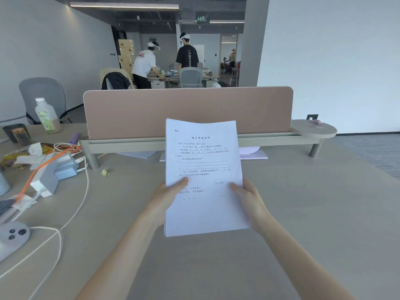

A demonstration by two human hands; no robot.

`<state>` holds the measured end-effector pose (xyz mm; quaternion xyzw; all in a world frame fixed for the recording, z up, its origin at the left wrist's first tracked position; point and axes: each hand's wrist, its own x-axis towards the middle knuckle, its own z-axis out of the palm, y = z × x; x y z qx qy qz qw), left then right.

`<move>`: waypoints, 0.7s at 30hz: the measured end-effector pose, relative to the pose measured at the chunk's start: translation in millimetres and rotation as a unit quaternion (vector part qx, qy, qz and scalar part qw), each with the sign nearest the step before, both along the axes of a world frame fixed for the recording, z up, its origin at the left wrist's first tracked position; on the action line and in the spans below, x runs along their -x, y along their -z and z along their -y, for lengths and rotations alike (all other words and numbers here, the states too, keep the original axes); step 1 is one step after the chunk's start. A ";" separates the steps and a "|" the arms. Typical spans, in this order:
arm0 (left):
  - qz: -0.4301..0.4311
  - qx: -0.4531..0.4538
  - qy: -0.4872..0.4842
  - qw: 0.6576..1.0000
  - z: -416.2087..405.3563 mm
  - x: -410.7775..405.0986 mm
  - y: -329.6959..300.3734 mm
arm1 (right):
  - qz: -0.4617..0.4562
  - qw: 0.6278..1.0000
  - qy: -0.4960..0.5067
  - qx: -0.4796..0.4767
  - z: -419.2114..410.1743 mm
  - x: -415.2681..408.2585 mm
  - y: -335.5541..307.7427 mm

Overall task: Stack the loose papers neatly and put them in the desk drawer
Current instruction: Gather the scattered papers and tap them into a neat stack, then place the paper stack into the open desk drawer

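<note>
Both hands, the left hand (167,197) and right hand (249,197), pinched the paper stack (204,176) by its side edges, held upright above the desk (303,213). Top corners looked slightly fanned, so tapping the bottom edge on that desk would square it before any drawer, none in view.

bright even daylight, soft focus, wide-angle edge distortion
</note>
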<state>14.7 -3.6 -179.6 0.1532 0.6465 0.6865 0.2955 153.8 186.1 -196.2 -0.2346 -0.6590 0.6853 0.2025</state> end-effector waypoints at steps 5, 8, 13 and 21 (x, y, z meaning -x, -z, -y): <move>0.028 -0.010 -0.039 0.999 -2.6 -14.9 6.3 | 0.016 1.000 0.018 0.007 5.5 -9.2 -3.5; 0.046 -0.013 -0.036 0.998 -4.5 -24.4 4.1 | 0.037 0.999 0.031 -0.015 2.1 -22.2 -9.6; 0.046 -0.001 -0.039 0.998 -19.5 -42.6 -2.9 | 0.031 0.996 0.084 -0.015 -8.4 -44.5 -14.7; 0.025 -0.011 -0.066 0.997 -67.6 -95.4 -15.6 | 0.036 0.989 0.141 -0.003 -44.3 -108.5 -17.3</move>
